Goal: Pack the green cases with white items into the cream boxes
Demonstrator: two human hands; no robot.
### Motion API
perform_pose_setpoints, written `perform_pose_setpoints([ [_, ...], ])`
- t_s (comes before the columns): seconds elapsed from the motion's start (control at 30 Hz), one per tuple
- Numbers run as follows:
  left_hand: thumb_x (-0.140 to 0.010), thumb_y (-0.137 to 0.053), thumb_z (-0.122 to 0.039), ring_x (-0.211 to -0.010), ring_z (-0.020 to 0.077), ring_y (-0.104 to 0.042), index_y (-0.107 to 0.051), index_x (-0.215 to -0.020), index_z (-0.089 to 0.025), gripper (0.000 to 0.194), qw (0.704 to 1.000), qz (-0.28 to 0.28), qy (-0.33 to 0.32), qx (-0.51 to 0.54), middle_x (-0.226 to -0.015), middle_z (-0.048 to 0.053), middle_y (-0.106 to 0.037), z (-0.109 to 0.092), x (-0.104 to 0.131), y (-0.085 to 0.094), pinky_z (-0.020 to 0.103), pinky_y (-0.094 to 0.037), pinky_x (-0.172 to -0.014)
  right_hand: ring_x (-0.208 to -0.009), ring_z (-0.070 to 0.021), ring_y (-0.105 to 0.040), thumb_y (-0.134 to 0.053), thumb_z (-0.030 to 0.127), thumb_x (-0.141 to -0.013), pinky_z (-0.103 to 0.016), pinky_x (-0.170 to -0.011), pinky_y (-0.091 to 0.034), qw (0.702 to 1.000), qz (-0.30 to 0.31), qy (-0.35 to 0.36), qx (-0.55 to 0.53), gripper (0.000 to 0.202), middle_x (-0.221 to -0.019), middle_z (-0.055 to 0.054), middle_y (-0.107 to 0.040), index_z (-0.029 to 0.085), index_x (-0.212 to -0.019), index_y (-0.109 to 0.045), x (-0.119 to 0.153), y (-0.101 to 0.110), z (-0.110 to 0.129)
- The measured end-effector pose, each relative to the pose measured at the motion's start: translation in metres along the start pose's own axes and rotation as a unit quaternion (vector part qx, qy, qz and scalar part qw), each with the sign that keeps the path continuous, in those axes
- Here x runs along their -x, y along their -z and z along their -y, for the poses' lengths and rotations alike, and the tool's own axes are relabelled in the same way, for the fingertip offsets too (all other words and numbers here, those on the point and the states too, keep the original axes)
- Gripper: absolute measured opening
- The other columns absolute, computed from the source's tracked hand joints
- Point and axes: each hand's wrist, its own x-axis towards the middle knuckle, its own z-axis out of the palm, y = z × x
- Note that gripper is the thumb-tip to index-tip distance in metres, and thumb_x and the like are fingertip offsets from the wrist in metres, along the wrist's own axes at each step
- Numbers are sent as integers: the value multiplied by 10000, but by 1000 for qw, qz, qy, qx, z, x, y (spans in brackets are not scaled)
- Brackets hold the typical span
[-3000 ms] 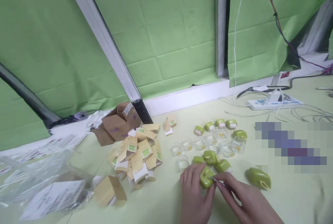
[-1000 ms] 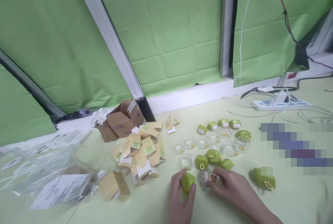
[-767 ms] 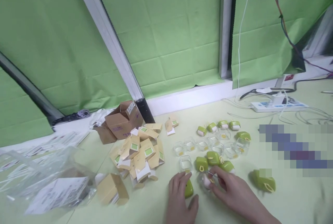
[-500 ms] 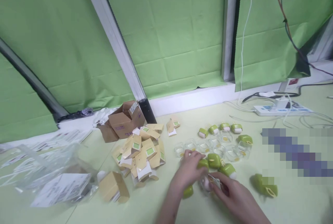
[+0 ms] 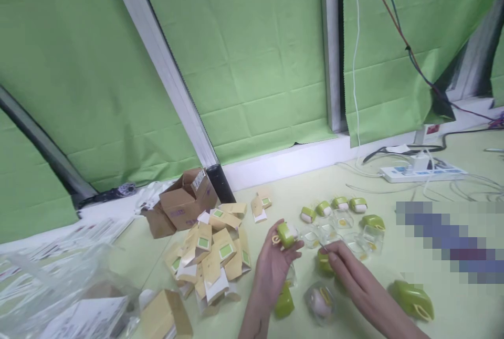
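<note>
The left hand [image 5: 275, 268] is holding a glossy green case [image 5: 284, 237] above the table [image 5: 220, 320]; the right hand [image 5: 342, 261], at the case's four o'clock, is pinching a metal tool [image 5: 323, 247]. I'm judging the case light, stiff, slippery, best gripped by its sides.

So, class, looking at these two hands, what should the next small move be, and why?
Probably to bring the thin tool in the right hand across to the green-and-white case: the left hand holds that case raised off the table, and the tool's tip points roughly towards it, with a gap between them.
</note>
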Motion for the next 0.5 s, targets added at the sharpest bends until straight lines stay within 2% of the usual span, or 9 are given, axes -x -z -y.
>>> perform_pose_setpoints([
  [0.07, -775, -545, -477, -720, 170, -619, -482, -1147, -159, 493, 987, -10, 42, 152, -912, 78, -623, 6, 5, -1, 238, -446, -573, -785, -168, -610, -344, 361, -933, -273, -707, -487, 998, 42, 51, 16, 256, -878, -21, -642, 247, -1016, -557, -10, 1, 8],
  [0.1, -758, -572, -462, -643, 142, -593, -482, -1124, -157, 485, 984, -12, 49, 172, -855, 59, -619, 10, 8, -1, 209, -407, -495, -761, -162, -610, -360, 350, -930, -264, -685, -487, 996, 53, 67, 26, 251, -878, -21, -645, 247, -1037, -562, -14, 0, 11],
  [0.17, -743, -623, -397, -509, 92, -507, -470, -1109, -182, 452, 989, -26, 44, 141, -715, -7, -577, 18, 13, 0, 171, -298, -389, -668, -148, -597, -376, 342, -925, -243, -599, -474, 995, 54, 74, 42, 251, -810, -10, -640, 240, -1062, -559, -20, -4, 13],
  [0.23, -754, -634, -357, -458, 67, -449, -476, -1071, -200, 387, 993, -50, 29, 99, -643, -48, -527, 25, 16, 1, 162, -270, -377, -600, -139, -572, -385, 346, -922, -235, -548, -450, 995, 53, 73, 48, 240, -737, 2, -626, 226, -1027, -563, -21, -9, 12],
  [0.37, -757, -585, -395, -610, 123, -552, -490, -1044, -181, 371, 989, -31, 27, 142, -797, 19, -592, 30, 19, 3, 210, -385, -474, -617, -142, -573, -381, 364, -921, -246, -561, -444, 994, 48, 74, 58, 249, -796, -22, -653, 219, -966, -579, -18, -16, -1],
  [0.43, -736, -602, -355, -633, 125, -550, -489, -1042, -189, 367, 989, -23, 14, 145, -861, 36, -606, 31, 20, 4, 206, -367, -475, -620, -149, -576, -380, 382, -919, -248, -547, -445, 996, 35, 53, 60, 265, -802, -29, -655, 217, -983, -577, -16, -17, -6],
  [0.5, -764, -597, -316, -581, 82, -498, -503, -981, -187, 269, 994, -33, -9, 108, -916, 41, -609, 32, 21, 5, 193, -332, -468, -626, -154, -581, -385, 384, -918, -252, -555, -453, 997, 40, 34, 60, 264, -789, -27, -656, 218, -984, -579, -14, -17, -9],
])
